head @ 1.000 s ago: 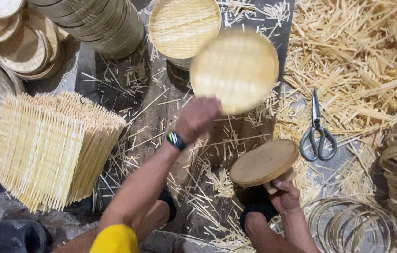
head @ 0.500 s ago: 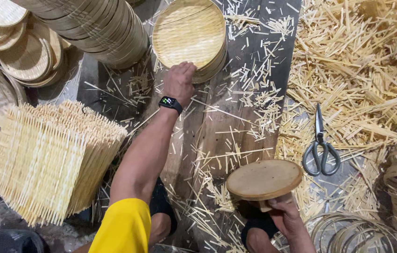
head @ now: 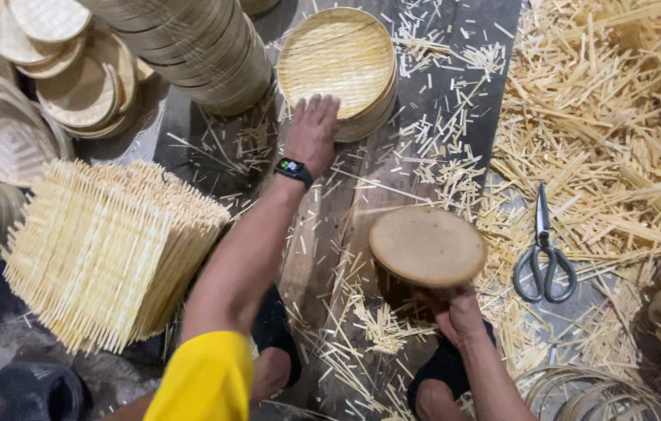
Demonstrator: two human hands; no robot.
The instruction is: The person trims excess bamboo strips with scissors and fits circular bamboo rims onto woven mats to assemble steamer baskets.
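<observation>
Woven pale-bamboo round trays, stacked (head: 338, 66), are being touched at the near rim by the left hand (head: 313, 132), fingers spread flat, gripping nothing. A round flat brown wooden disc (head: 428, 245) is being held level from beneath by the right hand (head: 459, 316), fingers closed under its near edge, beside grey metal scissors (head: 543, 261) lying on the straw-littered floor (head: 439, 117).
</observation>
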